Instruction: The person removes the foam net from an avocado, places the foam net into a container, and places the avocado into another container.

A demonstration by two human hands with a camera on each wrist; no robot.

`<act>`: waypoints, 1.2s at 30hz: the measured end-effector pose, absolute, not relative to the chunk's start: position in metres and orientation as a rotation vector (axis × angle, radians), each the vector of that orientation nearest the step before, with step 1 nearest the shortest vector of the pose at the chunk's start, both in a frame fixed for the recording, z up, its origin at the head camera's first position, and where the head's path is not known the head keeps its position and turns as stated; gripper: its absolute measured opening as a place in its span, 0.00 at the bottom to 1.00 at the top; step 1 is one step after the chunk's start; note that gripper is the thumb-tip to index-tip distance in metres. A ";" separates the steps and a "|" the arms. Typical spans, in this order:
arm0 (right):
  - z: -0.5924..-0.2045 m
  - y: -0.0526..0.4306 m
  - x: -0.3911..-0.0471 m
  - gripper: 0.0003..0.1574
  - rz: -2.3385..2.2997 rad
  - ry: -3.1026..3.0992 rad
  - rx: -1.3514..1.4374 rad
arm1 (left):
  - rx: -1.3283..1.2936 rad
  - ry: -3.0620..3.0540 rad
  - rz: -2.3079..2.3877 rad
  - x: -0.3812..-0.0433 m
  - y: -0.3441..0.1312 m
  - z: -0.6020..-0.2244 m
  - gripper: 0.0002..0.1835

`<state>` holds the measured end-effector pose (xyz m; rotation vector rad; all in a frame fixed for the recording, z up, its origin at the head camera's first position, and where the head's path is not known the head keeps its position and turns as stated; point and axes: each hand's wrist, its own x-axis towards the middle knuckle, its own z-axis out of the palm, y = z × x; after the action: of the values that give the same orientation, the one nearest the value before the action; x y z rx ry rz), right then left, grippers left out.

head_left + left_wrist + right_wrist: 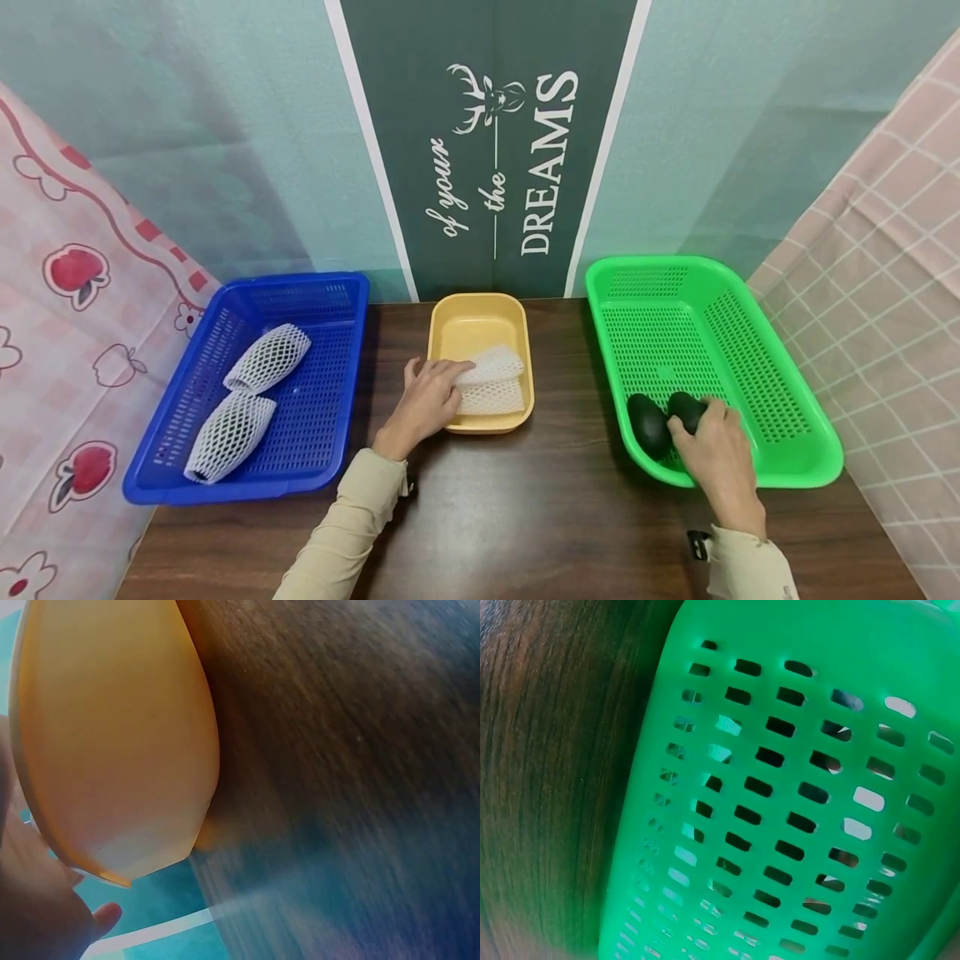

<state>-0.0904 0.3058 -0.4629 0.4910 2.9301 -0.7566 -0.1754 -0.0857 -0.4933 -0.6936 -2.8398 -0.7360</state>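
At the yellow tray (465,321), my left hand (429,398) reaches over the left rim and pinches the edge of a white foam net sleeve (495,365). Another foam net sleeve (491,398) lies just in front of it. In the left wrist view the tray's outer side (120,742) hides most of that hand. My right hand (718,450) grips a dark egg-shaped fruit (684,408) inside the green basket (795,375). Beside it lies a second dark fruit (648,427). Only the basket's perforated wall (780,772) and wood show in the right wrist view.
On the left stands a blue basket (318,400) holding two net-wrapped dark items, one farther back (267,358) and one nearer (230,436). All containers stand on a dark wooden table (517,517). Cloth curtains (480,167) rise behind and at both sides.
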 end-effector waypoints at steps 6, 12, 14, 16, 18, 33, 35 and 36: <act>-0.463 0.306 -0.092 0.45 -0.729 2.909 0.473 | -0.708 -2.834 -0.752 -0.175 -0.088 -0.495 0.24; -0.460 0.308 -0.093 0.44 -0.715 2.885 0.479 | -0.662 -2.794 -0.769 -0.177 -0.086 -0.494 0.19; -0.460 0.308 -0.093 0.44 -0.707 2.889 0.466 | -0.648 -2.779 -0.762 -0.177 -0.086 -0.493 0.19; -0.460 0.308 -0.093 0.42 -0.696 2.899 0.436 | -0.640 -2.769 -0.746 -0.177 -0.085 -0.493 0.20; -0.460 0.308 -0.092 0.39 -0.687 2.910 0.404 | -0.637 -2.765 -0.722 -0.177 -0.085 -0.493 0.22; -0.462 0.305 -0.090 0.35 -0.702 2.941 0.403 | -0.586 -2.725 -0.688 -0.178 -0.087 -0.493 0.24; -0.462 0.305 -0.091 0.35 -0.702 2.949 0.412 | -0.579 -2.727 -0.689 -0.178 -0.088 -0.492 0.24; -0.462 0.305 -0.091 0.35 -0.703 2.951 0.415 | -0.576 -2.726 -0.690 -0.178 -0.088 -0.492 0.25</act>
<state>-0.0908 0.3054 -0.4619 0.4147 2.9507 -0.7025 -0.1775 -0.0881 -0.4917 -0.5755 -2.7263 -0.6905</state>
